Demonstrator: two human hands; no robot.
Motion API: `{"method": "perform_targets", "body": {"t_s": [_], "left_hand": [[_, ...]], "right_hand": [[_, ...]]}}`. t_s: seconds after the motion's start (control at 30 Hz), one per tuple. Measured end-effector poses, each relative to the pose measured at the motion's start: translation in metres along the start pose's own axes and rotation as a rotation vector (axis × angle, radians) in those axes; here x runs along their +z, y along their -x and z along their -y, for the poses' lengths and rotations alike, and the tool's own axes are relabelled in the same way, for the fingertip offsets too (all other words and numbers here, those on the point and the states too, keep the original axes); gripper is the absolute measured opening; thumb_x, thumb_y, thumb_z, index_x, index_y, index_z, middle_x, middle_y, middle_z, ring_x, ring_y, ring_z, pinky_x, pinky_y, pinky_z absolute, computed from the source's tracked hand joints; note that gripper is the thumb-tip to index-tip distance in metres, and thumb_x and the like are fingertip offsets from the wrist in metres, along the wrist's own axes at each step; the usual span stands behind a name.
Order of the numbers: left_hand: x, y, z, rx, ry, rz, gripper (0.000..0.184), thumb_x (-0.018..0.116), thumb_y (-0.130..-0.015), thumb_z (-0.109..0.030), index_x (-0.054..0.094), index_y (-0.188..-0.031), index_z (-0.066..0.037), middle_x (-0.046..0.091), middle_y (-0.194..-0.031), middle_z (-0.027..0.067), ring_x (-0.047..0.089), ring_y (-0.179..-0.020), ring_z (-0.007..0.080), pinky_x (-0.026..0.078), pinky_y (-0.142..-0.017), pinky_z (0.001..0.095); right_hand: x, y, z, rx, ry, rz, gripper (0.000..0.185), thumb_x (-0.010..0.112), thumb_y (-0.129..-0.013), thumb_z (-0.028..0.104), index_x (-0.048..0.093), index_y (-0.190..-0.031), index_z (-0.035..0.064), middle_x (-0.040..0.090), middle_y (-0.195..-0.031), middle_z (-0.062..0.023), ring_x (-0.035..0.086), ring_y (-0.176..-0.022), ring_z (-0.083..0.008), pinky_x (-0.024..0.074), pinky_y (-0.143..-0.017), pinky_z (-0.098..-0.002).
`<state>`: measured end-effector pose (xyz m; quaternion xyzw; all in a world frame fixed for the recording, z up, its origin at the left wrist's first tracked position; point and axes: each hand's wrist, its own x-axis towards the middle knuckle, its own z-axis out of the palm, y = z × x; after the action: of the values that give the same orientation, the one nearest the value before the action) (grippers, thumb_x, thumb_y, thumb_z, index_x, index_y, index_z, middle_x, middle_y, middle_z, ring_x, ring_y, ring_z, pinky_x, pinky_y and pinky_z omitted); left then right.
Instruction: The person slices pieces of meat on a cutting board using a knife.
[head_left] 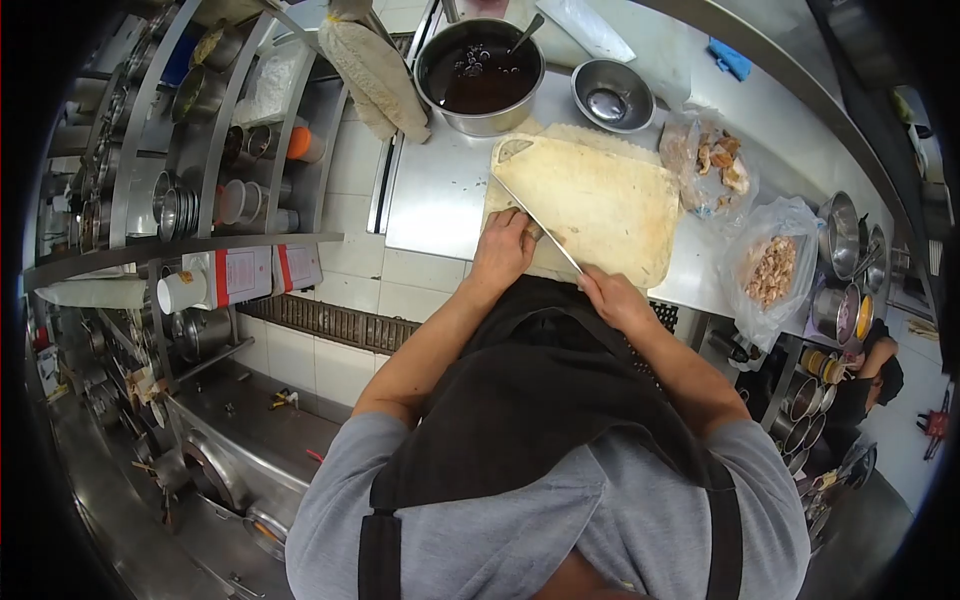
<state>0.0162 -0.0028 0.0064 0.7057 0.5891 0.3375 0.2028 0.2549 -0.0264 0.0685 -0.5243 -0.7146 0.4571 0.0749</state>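
My right hand (612, 298) is closed around the handle of a kitchen knife (540, 226). The blade runs diagonally up and left across the near left part of a worn, cream-coloured cutting board (600, 195). My left hand (504, 248) rests at the board's left near edge, fingers curled in close to the blade. Under those fingertips is a small piece, mostly hidden, whose kind I cannot make out. To the right of the board, a clear plastic bag (716, 205) holds brownish meat pieces. Another plastic bag (772, 268) nearby contains small chopped pieces.
Beyond the board stand a large pot (480, 122) of dark liquid with a ladle and a steel bowl (612, 95). A cloth (372, 75) hangs left of the pot. Shelves (215, 130) of containers line the left. Another person (868, 385) is at far right.
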Motion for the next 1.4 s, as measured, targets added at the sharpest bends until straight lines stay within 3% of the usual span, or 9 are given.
{"method": "perform_targets", "body": {"t_s": [0.17, 0.23, 0.33, 0.93, 1.07, 1.13, 1.17, 1.23, 1.4], "left_hand": [[0.000, 0.001, 0.005, 0.024, 0.002, 0.006, 0.022, 0.065, -0.079, -0.001, 0.064, -0.101, 0.001, 0.064, -0.101, 0.0210, 0.060, -0.097, 0.0415, 0.052, -0.085, 0.0485], [-0.002, 0.001, 0.003, 0.013, 0.021, -0.002, 0.021, 0.066, -0.080, -0.001, 0.064, -0.101, 0.001, 0.064, -0.101, 0.0207, 0.060, -0.097, 0.0411, 0.052, -0.085, 0.0480], [-0.006, -0.001, -0.003, 0.011, 0.034, -0.005, 0.019, 0.065, -0.081, -0.002, 0.065, -0.100, 0.001, 0.064, -0.100, 0.0194, 0.060, -0.096, 0.0399, 0.052, -0.085, 0.0474], [0.001, 0.002, 0.004, -0.008, 0.067, -0.039, 0.021, 0.068, -0.080, 0.000, 0.064, -0.101, 0.001, 0.066, -0.100, 0.0196, 0.063, -0.093, 0.0403, 0.053, -0.080, 0.0470], [0.002, 0.001, 0.004, -0.009, 0.081, -0.051, 0.022, 0.067, -0.080, 0.000, 0.064, -0.102, 0.001, 0.065, -0.101, 0.0197, 0.063, -0.094, 0.0402, 0.053, -0.080, 0.0477], [0.001, 0.005, 0.004, -0.055, 0.088, -0.030, 0.021, 0.066, -0.081, 0.000, 0.064, -0.102, 0.001, 0.065, -0.103, 0.0198, 0.062, -0.097, 0.0402, 0.053, -0.083, 0.0474], [0.001, 0.003, 0.004, -0.087, 0.092, -0.020, 0.020, 0.065, -0.082, -0.001, 0.063, -0.102, 0.001, 0.064, -0.105, 0.0199, 0.060, -0.099, 0.0402, 0.052, -0.086, 0.0471], [0.001, 0.005, 0.005, -0.080, 0.088, -0.008, 0.022, 0.066, -0.082, -0.001, 0.062, -0.103, 0.001, 0.064, -0.106, 0.0206, 0.060, -0.100, 0.0410, 0.051, -0.087, 0.0476], [0.000, 0.008, -0.004, -0.064, 0.062, -0.028, 0.028, 0.068, -0.081, -0.004, 0.060, -0.107, 0.003, 0.061, -0.105, 0.0224, 0.057, -0.101, 0.0427, 0.049, -0.089, 0.0487]], "right_hand": [[-0.003, 0.019, -0.013, -0.067, 0.023, -0.067, 0.032, 0.049, -0.106, 0.033, 0.064, -0.114, 0.0052, 0.066, -0.077, -0.0252, 0.065, -0.076, -0.0459, 0.0494, -0.070, -0.0517], [-0.006, 0.019, -0.002, 0.086, -0.103, -0.013, 0.033, 0.049, -0.107, 0.034, 0.065, -0.112, 0.0049, 0.063, -0.067, -0.0187, 0.065, -0.064, -0.0361, 0.0501, -0.065, -0.0451], [-0.019, 0.017, 0.019, 0.093, -0.135, -0.003, 0.034, 0.049, -0.107, 0.033, 0.066, -0.112, 0.0048, 0.059, -0.061, -0.0130, 0.062, -0.057, -0.0286, 0.0489, -0.060, -0.0404], [-0.025, -0.023, 0.030, 0.214, -0.209, 0.220, 0.038, 0.044, -0.109, 0.037, 0.062, -0.106, 0.0033, 0.056, -0.060, -0.0076, 0.054, -0.041, -0.0174, 0.0469, -0.046, -0.0337], [-0.019, -0.037, 0.030, 0.248, -0.194, 0.260, 0.035, 0.045, -0.108, 0.033, 0.062, -0.108, 0.0022, 0.060, -0.063, -0.0151, 0.061, -0.048, -0.0293, 0.0506, -0.052, -0.0417], [0.011, -0.049, 0.015, -0.097, 0.062, -0.034, 0.031, 0.048, -0.106, 0.029, 0.063, -0.107, 0.0016, 0.065, -0.075, -0.0248, 0.065, -0.066, -0.0443, 0.0516, -0.064, -0.0517], [0.018, -0.058, 0.013, -0.094, 0.057, -0.040, 0.031, 0.048, -0.106, 0.029, 0.063, -0.107, 0.0016, 0.065, -0.075, -0.0248, 0.065, -0.066, -0.0443, 0.0516, -0.064, -0.0517], [0.028, -0.073, 0.020, -0.189, -0.027, -0.091, 0.029, 0.049, -0.105, 0.027, 0.063, -0.106, 0.0017, 0.066, -0.089, -0.0298, 0.062, -0.085, -0.0514, 0.0492, -0.074, -0.0569], [0.026, -0.074, 0.025, -0.235, -0.038, -0.099, 0.029, 0.051, -0.105, 0.028, 0.064, -0.107, 0.0027, 0.067, -0.094, -0.0287, 0.064, -0.087, -0.0481, 0.0497, -0.075, -0.0549]]}}
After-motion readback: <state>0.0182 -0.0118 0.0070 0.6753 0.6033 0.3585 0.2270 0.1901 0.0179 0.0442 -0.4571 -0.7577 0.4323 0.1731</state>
